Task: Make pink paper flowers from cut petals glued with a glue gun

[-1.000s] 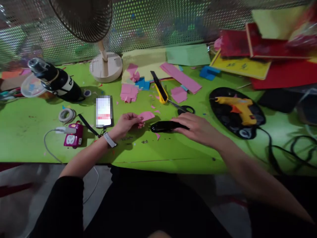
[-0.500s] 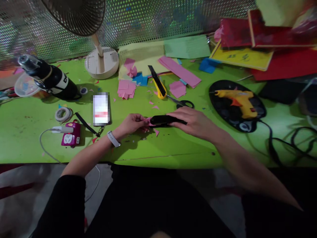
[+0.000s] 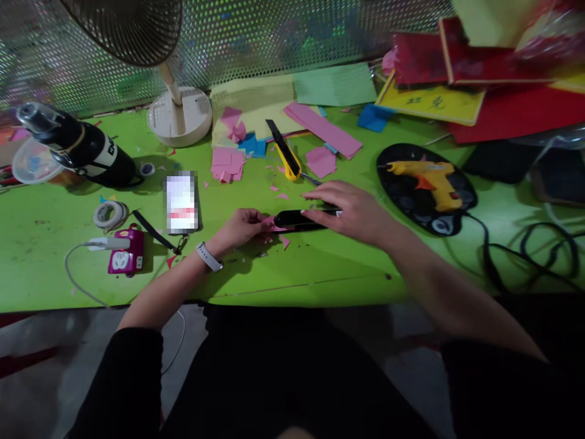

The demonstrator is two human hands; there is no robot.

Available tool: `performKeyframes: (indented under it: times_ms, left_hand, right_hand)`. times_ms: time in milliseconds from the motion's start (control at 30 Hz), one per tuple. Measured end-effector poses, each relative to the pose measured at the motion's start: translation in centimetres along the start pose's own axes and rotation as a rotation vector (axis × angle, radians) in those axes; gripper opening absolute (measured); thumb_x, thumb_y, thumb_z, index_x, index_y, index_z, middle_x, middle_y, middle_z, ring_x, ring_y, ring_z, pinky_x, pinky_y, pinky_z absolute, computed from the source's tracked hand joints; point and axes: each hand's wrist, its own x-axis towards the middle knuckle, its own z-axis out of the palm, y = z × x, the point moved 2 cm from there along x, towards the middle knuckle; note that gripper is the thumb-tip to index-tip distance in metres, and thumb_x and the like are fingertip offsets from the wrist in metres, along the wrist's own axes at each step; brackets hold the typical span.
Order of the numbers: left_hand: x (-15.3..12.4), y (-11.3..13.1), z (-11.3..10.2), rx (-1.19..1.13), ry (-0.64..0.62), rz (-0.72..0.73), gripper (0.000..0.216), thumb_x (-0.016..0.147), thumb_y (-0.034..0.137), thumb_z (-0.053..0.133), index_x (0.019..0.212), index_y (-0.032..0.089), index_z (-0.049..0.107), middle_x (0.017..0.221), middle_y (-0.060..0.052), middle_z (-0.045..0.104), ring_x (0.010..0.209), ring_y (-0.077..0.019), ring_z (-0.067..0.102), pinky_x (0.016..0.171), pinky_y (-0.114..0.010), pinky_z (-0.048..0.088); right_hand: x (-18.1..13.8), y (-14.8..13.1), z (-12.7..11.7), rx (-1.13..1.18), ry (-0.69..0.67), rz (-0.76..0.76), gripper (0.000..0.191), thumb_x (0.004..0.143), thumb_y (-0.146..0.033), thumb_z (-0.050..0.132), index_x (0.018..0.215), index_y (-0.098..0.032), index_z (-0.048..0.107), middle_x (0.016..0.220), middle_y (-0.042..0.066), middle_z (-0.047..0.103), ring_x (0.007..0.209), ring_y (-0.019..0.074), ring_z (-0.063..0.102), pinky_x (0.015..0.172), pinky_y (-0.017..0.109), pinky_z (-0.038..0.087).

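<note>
Low over the table's middle, my left hand is closed, with fingertips pinching a small piece of pink paper. The paper's other end lies at the mouth of a black stapler, which points left. My right hand rests over the stapler's rear part, its fingers stretched and apart, one lying along the top and the others raised off the far side. Beyond the hands lie a yellow utility knife and scissors, whose handles my right hand hides. Pink paper squares are stacked further left.
A phone, a tape roll, a magenta plug adapter and a black bottle are on the left. A fan base stands behind. On the right, a yellow glue gun lies on a black mat with its cord trailing.
My right hand's fingers have loosened and lifted from around the stapler, and the hand sits slightly higher. My left hand keeps its pinch on the pink paper. The view has shifted slightly right.
</note>
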Motion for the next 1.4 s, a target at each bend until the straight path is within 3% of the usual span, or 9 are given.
performKeyframes:
  times_ms: [233, 467, 967, 1400]
  left_hand:
    - [0.1, 0.0, 0.4, -0.021, 0.049, -0.014, 0.024, 0.079, 0.026, 0.079, 0.08, 0.01, 0.061, 0.071, -0.007, 0.073, 0.058, -0.0111, 0.068, 0.06, -0.025, 0.056]
    - [0.0, 0.1, 0.5, -0.016, 0.067, 0.007, 0.024, 0.081, 0.023, 0.078, 0.083, 0.011, 0.058, 0.074, -0.008, 0.073, 0.059, -0.0119, 0.069, 0.062, -0.027, 0.057]
    - [0.3, -0.3, 0.4, 0.068, 0.069, 0.024, 0.021, 0.083, 0.023, 0.075, 0.088, 0.012, 0.057, 0.075, -0.007, 0.073, 0.059, -0.0119, 0.068, 0.063, -0.029, 0.055]
    - [0.3, -0.4, 0.4, 0.079, 0.057, 0.024, 0.024, 0.083, 0.026, 0.076, 0.089, 0.012, 0.056, 0.078, -0.007, 0.073, 0.061, -0.0111, 0.069, 0.062, -0.027, 0.057]
  right_hand:
    - [5.1, -2.0, 2.3, 0.052, 0.037, -0.019, 0.055, 0.1, -0.057, 0.035, 0.127, -0.019, 0.065, 0.125, 0.012, 0.066, 0.12, 0.0297, 0.058, 0.104, 0.051, 0.044]
    - [8.9, -2.5, 5.2, -0.006, 0.02, -0.005, 0.063, 0.1, -0.056, 0.033, 0.151, -0.02, 0.039, 0.145, 0.014, 0.053, 0.135, 0.0338, 0.045, 0.109, 0.057, 0.039]
    - [8.8, -3.2, 6.5, -0.097, -0.031, -0.029, 0.059, 0.099, -0.044, 0.039, 0.153, -0.018, 0.035, 0.145, 0.014, 0.052, 0.135, 0.0358, 0.044, 0.113, 0.062, 0.033]
    - [8.9, -3.7, 6.2, -0.109, -0.119, 0.034, 0.057, 0.101, -0.04, 0.033, 0.148, -0.009, 0.043, 0.145, 0.019, 0.052, 0.137, 0.0355, 0.042, 0.115, 0.059, 0.031]
